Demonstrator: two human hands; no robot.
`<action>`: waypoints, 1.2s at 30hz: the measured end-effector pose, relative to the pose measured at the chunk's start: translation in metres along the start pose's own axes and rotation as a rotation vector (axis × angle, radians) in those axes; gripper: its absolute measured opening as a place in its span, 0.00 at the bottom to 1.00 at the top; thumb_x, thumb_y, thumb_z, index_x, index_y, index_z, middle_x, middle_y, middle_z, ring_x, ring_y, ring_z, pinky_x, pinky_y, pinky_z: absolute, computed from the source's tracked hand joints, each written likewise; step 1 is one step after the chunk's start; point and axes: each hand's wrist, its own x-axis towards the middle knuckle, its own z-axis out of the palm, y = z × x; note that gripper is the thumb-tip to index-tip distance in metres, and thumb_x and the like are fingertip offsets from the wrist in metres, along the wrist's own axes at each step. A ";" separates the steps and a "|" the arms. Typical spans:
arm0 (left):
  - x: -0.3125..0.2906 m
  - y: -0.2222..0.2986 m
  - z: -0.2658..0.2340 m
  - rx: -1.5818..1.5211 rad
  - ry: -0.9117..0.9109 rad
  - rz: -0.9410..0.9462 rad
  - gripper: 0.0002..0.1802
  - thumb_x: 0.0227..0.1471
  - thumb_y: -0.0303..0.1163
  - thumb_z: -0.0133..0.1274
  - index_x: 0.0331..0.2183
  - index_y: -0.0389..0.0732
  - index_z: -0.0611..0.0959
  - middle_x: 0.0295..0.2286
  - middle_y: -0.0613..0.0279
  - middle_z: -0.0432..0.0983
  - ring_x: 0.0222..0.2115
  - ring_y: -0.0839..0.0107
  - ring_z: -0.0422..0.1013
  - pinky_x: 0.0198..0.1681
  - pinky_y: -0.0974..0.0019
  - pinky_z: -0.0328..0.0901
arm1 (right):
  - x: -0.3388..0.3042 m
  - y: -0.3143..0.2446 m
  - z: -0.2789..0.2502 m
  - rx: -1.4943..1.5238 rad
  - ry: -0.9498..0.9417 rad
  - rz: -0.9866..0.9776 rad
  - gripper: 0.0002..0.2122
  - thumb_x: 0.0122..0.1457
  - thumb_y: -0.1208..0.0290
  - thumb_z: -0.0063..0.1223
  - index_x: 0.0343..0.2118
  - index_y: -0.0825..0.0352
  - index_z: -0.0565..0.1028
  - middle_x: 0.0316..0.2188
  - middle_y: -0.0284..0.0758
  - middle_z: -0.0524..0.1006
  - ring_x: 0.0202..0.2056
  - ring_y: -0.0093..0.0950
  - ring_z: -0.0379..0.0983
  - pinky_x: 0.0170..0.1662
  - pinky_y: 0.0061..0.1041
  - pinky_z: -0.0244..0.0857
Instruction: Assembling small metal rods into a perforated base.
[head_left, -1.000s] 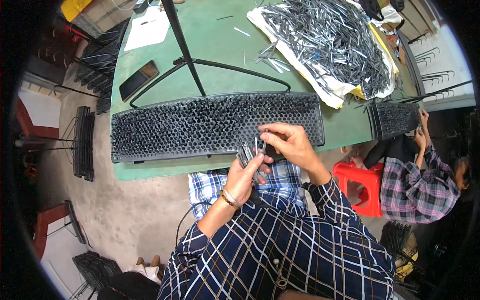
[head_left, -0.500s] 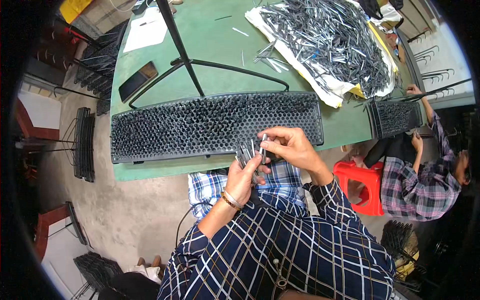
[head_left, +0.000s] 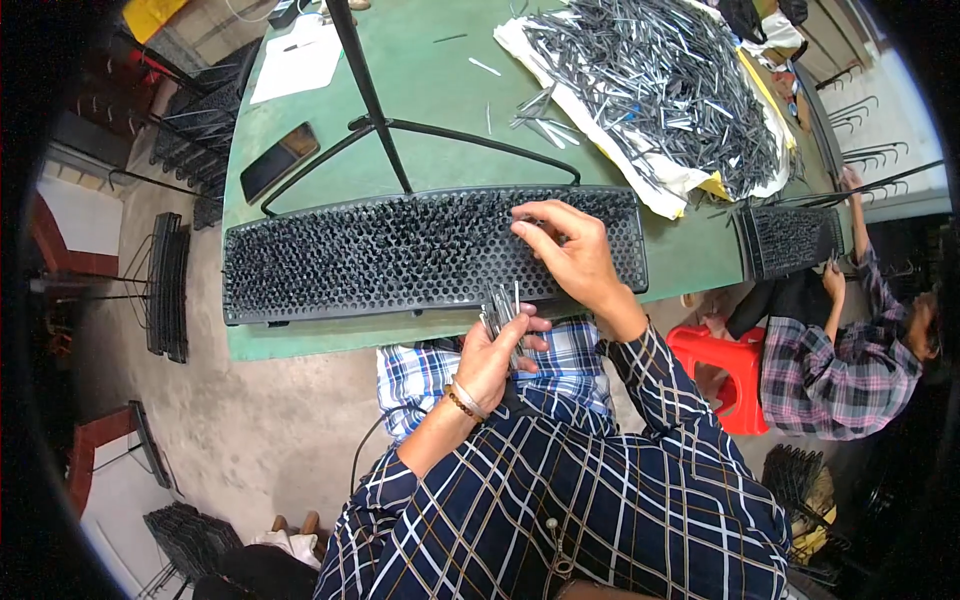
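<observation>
A long black tray full of small round holes stretches across the near edge of the green table. Dark pieces fill most of its left and middle holes, while the right end shows bare holes. My left hand is closed around a bundle of thin grey strips just in front of the tray. Over the tray's right half is my right hand, thumb and forefinger bent close together at the holes; whatever they pinch is too small to make out.
A black metal frame rises behind the tray. Loose strips are heaped on a white sack at back right. A phone and paper lie left. Another person works beside a red stool at a second tray.
My right hand has moved from the bundle up and forward over the tray's holes. My left hand stays nearly in place with the strips.
</observation>
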 end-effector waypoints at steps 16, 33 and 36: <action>0.002 -0.001 -0.008 -0.003 -0.028 -0.099 0.16 0.57 0.35 0.44 0.44 0.37 0.71 0.33 0.56 0.76 0.30 0.75 0.72 0.24 0.74 0.67 | 0.007 0.012 0.010 -0.228 -0.041 -0.295 0.08 0.50 0.75 0.57 0.34 0.69 0.77 0.31 0.37 0.77 0.29 0.27 0.74 0.30 0.22 0.67; 0.003 -0.002 -0.007 0.003 -0.060 -0.104 0.15 0.57 0.35 0.46 0.44 0.38 0.71 0.33 0.58 0.75 0.29 0.76 0.72 0.24 0.76 0.67 | 0.000 0.014 0.020 -0.381 0.070 -0.400 0.09 0.49 0.75 0.57 0.35 0.68 0.77 0.30 0.37 0.72 0.26 0.31 0.71 0.29 0.27 0.66; 0.004 -0.003 -0.008 0.002 -0.123 -0.094 0.15 0.57 0.34 0.46 0.44 0.37 0.71 0.33 0.57 0.75 0.30 0.75 0.72 0.25 0.76 0.68 | -0.003 0.008 0.019 -0.501 0.077 -0.375 0.10 0.49 0.75 0.57 0.36 0.68 0.76 0.31 0.38 0.71 0.26 0.32 0.70 0.28 0.27 0.65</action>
